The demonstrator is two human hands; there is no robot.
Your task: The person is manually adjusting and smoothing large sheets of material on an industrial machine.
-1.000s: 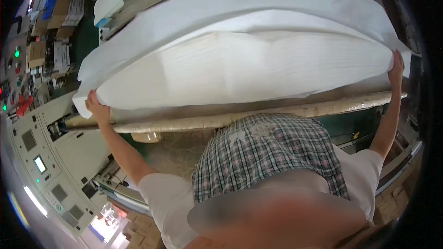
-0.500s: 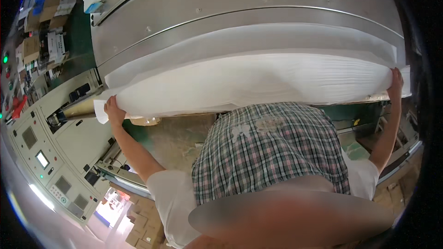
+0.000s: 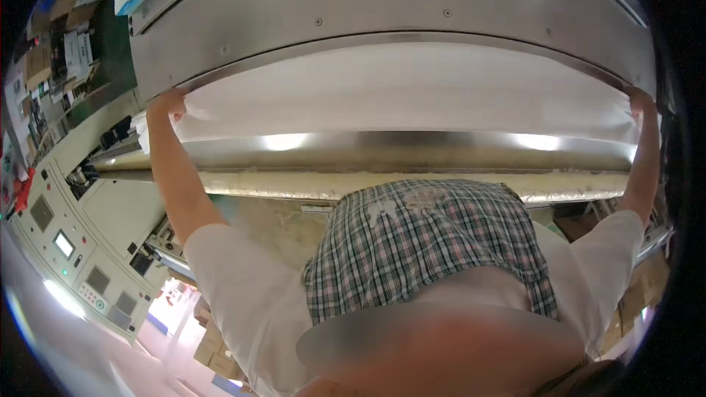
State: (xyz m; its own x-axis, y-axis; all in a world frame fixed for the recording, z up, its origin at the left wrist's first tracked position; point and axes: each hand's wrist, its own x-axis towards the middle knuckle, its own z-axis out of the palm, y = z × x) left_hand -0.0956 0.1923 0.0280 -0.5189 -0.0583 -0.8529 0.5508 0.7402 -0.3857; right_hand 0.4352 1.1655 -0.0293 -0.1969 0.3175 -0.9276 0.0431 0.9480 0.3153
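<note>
A wide, thin white sheet (image 3: 412, 92) stretches in front of me, and I cannot tell if it is cloth or film. My left hand (image 3: 168, 105) is closed on its left edge, close under the lower lip of the steel panel (image 3: 382, 11). At the far right, my right hand (image 3: 641, 101) grips the opposite edge, its fingertips partly hidden. The sheet's far side meets the panel's lip. Its near side lies over a shiny metal roller or bar (image 3: 412, 151). Some loose sheet hangs beyond my left wrist.
A pale, rough-surfaced beam (image 3: 441, 184) runs between the metal roller and my plaid apron (image 3: 434, 242). To the left stands a control cabinet (image 3: 110, 228) with buttons and a lit screen. Cardboard boxes (image 3: 66, 29) are piled at the far left; more boxes (image 3: 213, 353) stand lower left.
Both hands have moved away from me toward the steel panel, carrying the sheet's edges. The shiny roller and pale beam are now uncovered. The view has shifted slightly.
</note>
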